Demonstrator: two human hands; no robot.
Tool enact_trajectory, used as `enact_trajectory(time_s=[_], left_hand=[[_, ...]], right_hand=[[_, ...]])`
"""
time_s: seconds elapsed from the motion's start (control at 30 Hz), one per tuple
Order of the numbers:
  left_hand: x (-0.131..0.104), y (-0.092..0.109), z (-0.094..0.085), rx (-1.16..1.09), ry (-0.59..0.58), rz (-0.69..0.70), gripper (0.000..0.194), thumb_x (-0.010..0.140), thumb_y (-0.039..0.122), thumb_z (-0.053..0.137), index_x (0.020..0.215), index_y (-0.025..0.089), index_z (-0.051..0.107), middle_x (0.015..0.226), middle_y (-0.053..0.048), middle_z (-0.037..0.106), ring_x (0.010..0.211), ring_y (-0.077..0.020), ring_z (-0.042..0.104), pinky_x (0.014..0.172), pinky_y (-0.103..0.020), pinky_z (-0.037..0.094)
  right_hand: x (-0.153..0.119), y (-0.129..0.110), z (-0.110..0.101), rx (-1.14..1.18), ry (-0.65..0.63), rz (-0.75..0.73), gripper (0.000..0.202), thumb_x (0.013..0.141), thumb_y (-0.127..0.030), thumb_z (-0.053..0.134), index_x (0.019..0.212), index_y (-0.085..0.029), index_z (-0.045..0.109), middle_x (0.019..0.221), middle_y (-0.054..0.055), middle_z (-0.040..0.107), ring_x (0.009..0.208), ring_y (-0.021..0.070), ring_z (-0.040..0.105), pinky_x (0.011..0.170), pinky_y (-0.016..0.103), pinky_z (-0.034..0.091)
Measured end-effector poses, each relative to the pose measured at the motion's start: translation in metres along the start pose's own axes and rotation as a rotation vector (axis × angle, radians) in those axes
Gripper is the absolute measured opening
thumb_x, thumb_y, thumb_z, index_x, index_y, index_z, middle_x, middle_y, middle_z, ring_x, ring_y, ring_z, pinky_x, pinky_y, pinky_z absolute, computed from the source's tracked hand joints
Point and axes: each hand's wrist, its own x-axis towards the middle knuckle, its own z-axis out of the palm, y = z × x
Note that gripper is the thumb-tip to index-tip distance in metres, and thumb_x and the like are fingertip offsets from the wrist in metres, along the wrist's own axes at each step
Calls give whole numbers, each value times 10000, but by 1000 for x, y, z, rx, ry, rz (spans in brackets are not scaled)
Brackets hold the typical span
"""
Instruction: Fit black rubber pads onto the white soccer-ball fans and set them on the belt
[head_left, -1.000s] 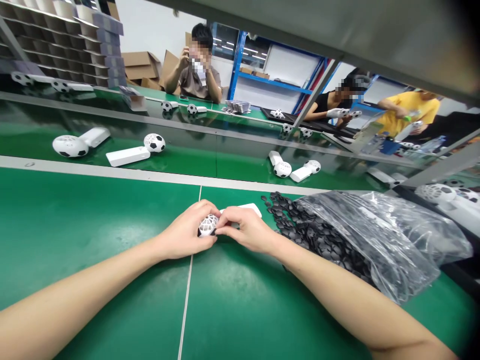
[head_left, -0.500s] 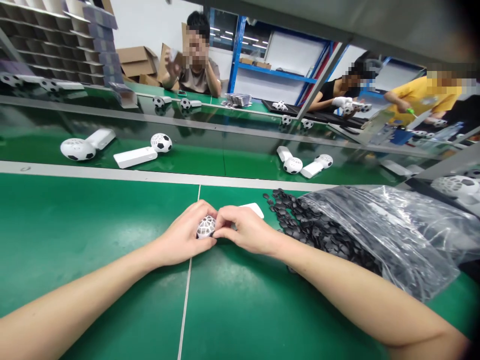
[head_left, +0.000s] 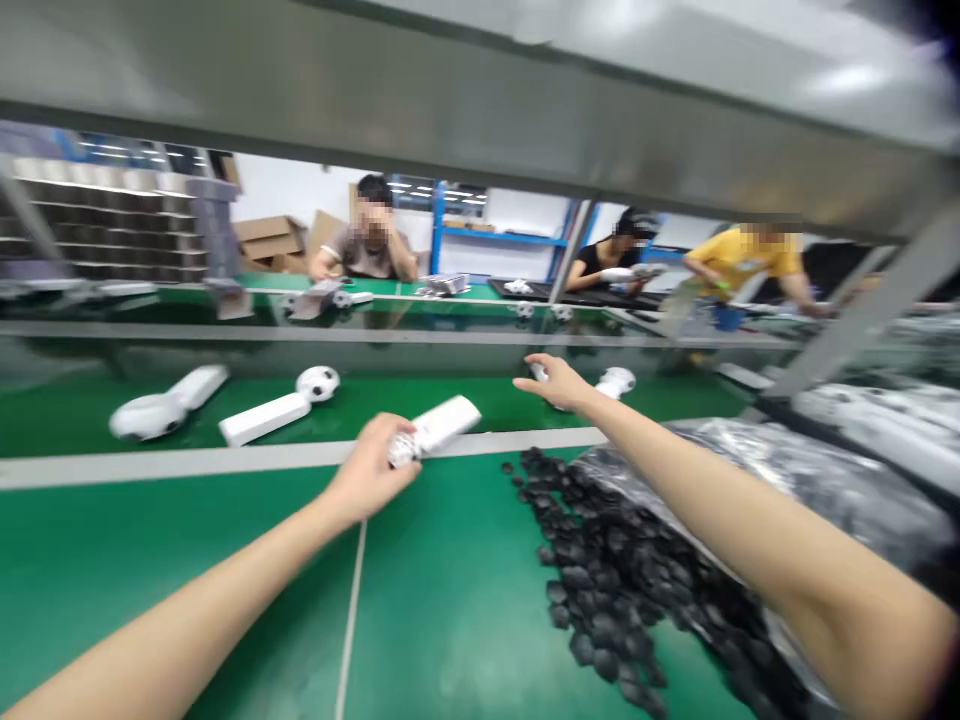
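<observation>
My left hand [head_left: 375, 465] is closed around the ball end of a white football-patterned handheld device [head_left: 448, 424]. Its flat white handle points up and right, over the pale edge strip of the bench. My right hand [head_left: 559, 382] is stretched over the green conveyor belt, thumb and fingers apart. Right by those fingers lies another white football-patterned device [head_left: 539, 371], mostly hidden by the hand; whether they touch I cannot tell. One more such device [head_left: 616, 382] lies just beyond my right wrist.
Two football-patterned devices [head_left: 266, 418] [head_left: 169, 405] lie on the belt at left. Black pieces [head_left: 600, 570] spill from a clear plastic bag [head_left: 825, 490] under my right forearm. A metal shelf [head_left: 450, 100] crosses overhead, and a slanted post [head_left: 862, 300] stands at right. Several people work opposite.
My hands have separated. The left has lifted the device up toward the belt edge, its handle now showing. My right hand has let go and reached forward over the belt. The view has tilted up.
</observation>
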Motion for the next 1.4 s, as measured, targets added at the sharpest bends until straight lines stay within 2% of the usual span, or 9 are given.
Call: enact_trajectory(time_s=[0.17, 0.33, 0.53, 0.67, 0.73, 0.83, 0.9, 1.0, 1.4], left_hand=[[58, -47, 32, 108, 179, -161, 652, 763, 354, 473, 1302, 28, 301, 1317, -291, 284, 1234, -472, 242, 935, -648, 243], [57, -65, 38, 325, 308, -86, 692, 774, 385, 510, 1305, -13, 316, 1292, -328, 331, 1200, -477, 316, 905, -613, 327], [43, -16, 33, 424, 273, 122, 626, 743, 330, 591, 1279, 84, 383, 1366, -203, 353, 1287, -310, 288, 1063, -455, 246], [1, 52, 24, 396, 194, 371, 737, 742, 456, 595, 1345, 168, 285, 1425, -128, 313, 1353, -257, 166, 1108, -452, 147], [-26, 84, 14, 331, 59, 470, 755, 759, 436, 583, 1366, 145, 241, 1364, -152, 405, 1301, -291, 289, 1085, -514, 150], [-60, 102, -3, 316, -346, 368, 570, 776, 403, 547, 1275, 175, 392, 999, -78, 643, 914, -259, 604, 858, -427, 431], [-73, 93, -9, 374, -439, 268, 518, 789, 392, 525, 1249, 176, 430, 981, -78, 637, 854, -270, 611, 755, -399, 460], [-81, 69, -7, 450, -487, 88, 574, 808, 428, 462, 1303, 147, 388, 1073, -112, 594, 877, -293, 601, 723, -397, 469], [-59, 57, 15, 223, -408, -13, 701, 754, 477, 491, 1373, 217, 287, 1275, -90, 447, 1072, -285, 511, 805, -364, 463]], right_hand=[[47, 67, -11, -190, 45, 312, 528, 824, -384, 611, 1253, -121, 450, 1244, 158, 477, 1127, 277, 481, 945, 461, 389], [49, 70, 18, -279, -52, 318, 358, 862, -336, 567, 1156, -135, 521, 1084, 87, 578, 941, 198, 580, 820, 387, 478], [7, 36, -19, -333, -31, 114, 395, 739, -302, 613, 1100, -144, 578, 898, 107, 634, 866, 276, 611, 751, 342, 459], [-92, -7, -28, -84, -29, -435, 373, 661, -297, 637, 1022, -219, 587, 1012, 58, 602, 906, 238, 585, 799, 322, 457], [-144, -28, -25, 78, -153, -588, 361, 677, -252, 626, 1033, -220, 575, 1040, 57, 597, 936, 220, 574, 823, 318, 457], [-177, -42, -15, 316, -344, -593, 479, 689, -278, 685, 1140, -218, 537, 1119, 60, 584, 996, 207, 563, 855, 314, 456], [-171, -32, -10, 468, -238, -444, 449, 751, -316, 643, 1163, -189, 521, 1132, 77, 579, 984, 195, 572, 786, 293, 485], [-151, -3, -3, 202, 38, -278, 142, 793, -239, 614, 910, -162, 641, 853, 44, 630, 772, 152, 590, 716, 270, 466], [-116, 5, 47, -325, -85, -299, 142, 836, -269, 581, 869, -182, 689, 930, 77, 647, 919, 229, 560, 745, 293, 441]])
